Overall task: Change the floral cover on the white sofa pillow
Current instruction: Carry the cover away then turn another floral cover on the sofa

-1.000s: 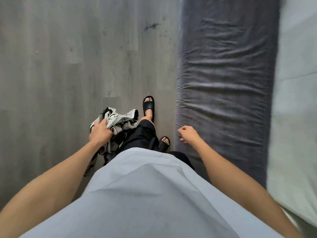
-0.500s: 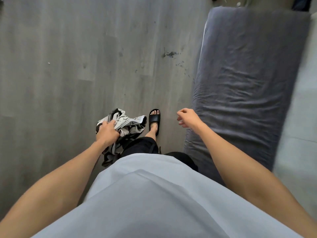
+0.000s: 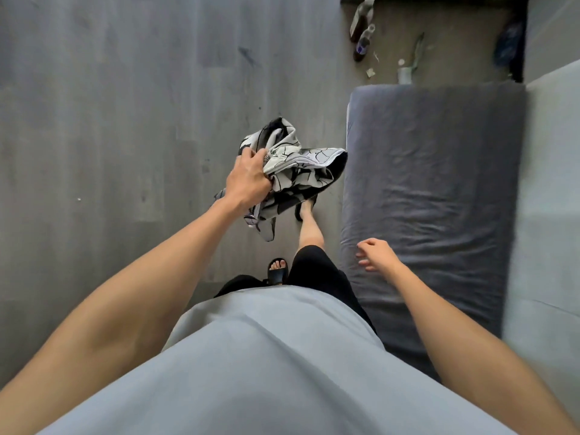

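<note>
Carrying a bunched floral cover, no pillow in sight yet.

I'm curling my left hand [image 3: 248,177] tight around a crumpled black-and-white floral cover [image 3: 295,171], fingers wrapped into the fabric, the rest of it hanging loose above the grey floor [image 3: 125,120]. My right hand [image 3: 375,254] is holding nothing, fingers loosely bent over the near edge of the dark grey sofa cushion [image 3: 439,171]. I'm judging the cover is off or not yet on; the white pillow isn't showing, so the fitting appears to be still ahead.
</note>
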